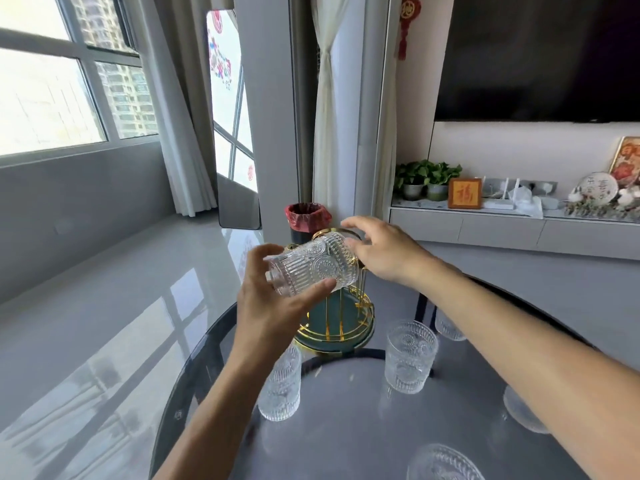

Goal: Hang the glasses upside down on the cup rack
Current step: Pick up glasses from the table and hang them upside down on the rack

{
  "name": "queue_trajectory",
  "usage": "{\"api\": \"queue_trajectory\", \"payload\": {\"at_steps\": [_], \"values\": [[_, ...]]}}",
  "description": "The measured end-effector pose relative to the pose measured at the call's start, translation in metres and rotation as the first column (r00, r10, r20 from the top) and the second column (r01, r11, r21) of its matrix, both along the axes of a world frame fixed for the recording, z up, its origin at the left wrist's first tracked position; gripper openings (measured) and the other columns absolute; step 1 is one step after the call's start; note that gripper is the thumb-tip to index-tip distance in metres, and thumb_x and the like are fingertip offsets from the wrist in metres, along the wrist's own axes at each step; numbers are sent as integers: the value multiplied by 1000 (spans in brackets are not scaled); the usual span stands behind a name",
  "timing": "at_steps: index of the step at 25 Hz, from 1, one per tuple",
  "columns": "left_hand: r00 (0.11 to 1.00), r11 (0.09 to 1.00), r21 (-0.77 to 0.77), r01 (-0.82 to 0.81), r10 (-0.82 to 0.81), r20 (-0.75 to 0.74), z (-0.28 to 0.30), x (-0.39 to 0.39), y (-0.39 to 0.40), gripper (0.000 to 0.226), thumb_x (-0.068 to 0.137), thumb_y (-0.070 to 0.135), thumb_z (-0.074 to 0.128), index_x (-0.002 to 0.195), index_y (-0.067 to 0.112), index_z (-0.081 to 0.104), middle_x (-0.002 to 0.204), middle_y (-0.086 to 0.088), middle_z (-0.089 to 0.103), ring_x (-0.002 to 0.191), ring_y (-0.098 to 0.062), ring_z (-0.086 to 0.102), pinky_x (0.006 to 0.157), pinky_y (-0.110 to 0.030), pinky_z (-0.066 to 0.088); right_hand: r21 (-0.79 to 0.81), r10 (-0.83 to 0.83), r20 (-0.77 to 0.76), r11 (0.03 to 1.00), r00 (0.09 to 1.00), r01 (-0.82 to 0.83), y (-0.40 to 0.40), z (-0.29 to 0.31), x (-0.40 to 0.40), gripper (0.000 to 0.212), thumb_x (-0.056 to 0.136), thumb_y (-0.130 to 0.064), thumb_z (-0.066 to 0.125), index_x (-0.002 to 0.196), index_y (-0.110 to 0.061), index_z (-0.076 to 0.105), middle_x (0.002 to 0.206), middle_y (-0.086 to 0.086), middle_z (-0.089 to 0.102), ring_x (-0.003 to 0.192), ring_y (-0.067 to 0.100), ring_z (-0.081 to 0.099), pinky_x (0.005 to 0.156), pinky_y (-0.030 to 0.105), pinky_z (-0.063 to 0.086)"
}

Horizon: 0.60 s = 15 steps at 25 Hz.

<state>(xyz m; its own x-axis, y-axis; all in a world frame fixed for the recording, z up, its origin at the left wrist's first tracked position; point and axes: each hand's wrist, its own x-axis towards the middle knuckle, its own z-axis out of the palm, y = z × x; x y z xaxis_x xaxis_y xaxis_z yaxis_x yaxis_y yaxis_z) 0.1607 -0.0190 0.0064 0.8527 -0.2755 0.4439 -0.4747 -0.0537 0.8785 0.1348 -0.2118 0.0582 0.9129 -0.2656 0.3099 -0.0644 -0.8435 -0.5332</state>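
Observation:
My left hand (273, 306) grips a ribbed clear glass (311, 266), tipped on its side with the base toward the left and the mouth toward the rack. The cup rack (341, 320) has gold wire arms on a round teal tray with a gold rim, standing on the far side of the table. My right hand (384, 251) hovers with fingers spread by the glass's mouth and the rack's top ring; I cannot tell whether it touches either. Several more glasses stand upright on the table, one near my left forearm (280, 386) and one right of the rack (410, 356).
The round dark glass table (346, 427) has its edge close on the left. More glasses sit at the right (523, 414) and near the front (443, 462). A bin with a red liner (306, 218) stands on the floor behind the rack, beside a grey pillar.

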Motion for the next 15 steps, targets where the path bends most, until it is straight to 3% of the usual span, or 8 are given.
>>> {"api": "queue_trajectory", "payload": {"at_steps": [2, 5, 7, 11, 13, 15], "values": [[997, 999, 7, -52, 52, 52, 0, 12, -3, 78, 50, 50, 91, 112, 37, 46, 109, 10, 59, 91, -8, 66, 71, -37, 62, 47, 21, -98, 999, 995, -17, -7, 2, 28, 39, 98, -37, 42, 133, -23, 51, 141, 4, 51, 127, 22, 46, 102, 34, 35], [986, 998, 19, -59, 56, 159, 0, 28, -3, 75, 52, 45, 94, 112, 42, 48, 105, 26, 61, 91, 6, 61, 75, -27, 54, 161, 58, -167, 987, 984, -31, -18, -4, 49, 40, 98, -47, 34, 119, -26, 61, 128, 5, 60, 123, 25, 51, 101, 36, 37], [978, 997, 63, -53, 39, 207, -3, 34, -4, 72, 54, 42, 94, 110, 46, 49, 104, 34, 60, 95, 8, 59, 78, -24, 52, 110, 49, -214, 994, 976, -26, -22, -10, 55, 51, 98, -52, 31, 130, -22, 56, 138, 6, 55, 127, 24, 47, 102, 36, 34], [945, 968, 241, -69, -13, 326, -13, 35, -10, 83, 60, 43, 91, 134, 38, 54, 118, 15, 53, 104, 5, 52, 84, -6, 39, 42, 34, -153, 999, 988, -27, -22, -5, 55, 57, 94, -61, 23, 136, -28, 45, 144, 6, 48, 126, 26, 45, 95, 39, 35], [929, 947, 312, -80, -43, 367, -19, 31, -17, 85, 63, 41, 89, 138, 34, 52, 123, 10, 54, 106, -7, 53, 87, -17, 39, -84, 35, -178, 995, 983, -51, -20, -3, 53, 60, 94, -64, 18, 134, -30, 47, 145, 5, 46, 131, 28, 41, 102, 43, 33], [930, 936, 338, -101, -32, 367, -23, 26, -24, 81, 65, 40, 88, 136, 31, 51, 125, 9, 57, 109, -13, 54, 89, -25, 39, -193, 30, -219, 979, 975, -73, -15, -6, 51, 57, 94, -63, 15, 103, -28, 60, 129, 6, 53, 122, 29, 48, 96, 42, 36]]}}
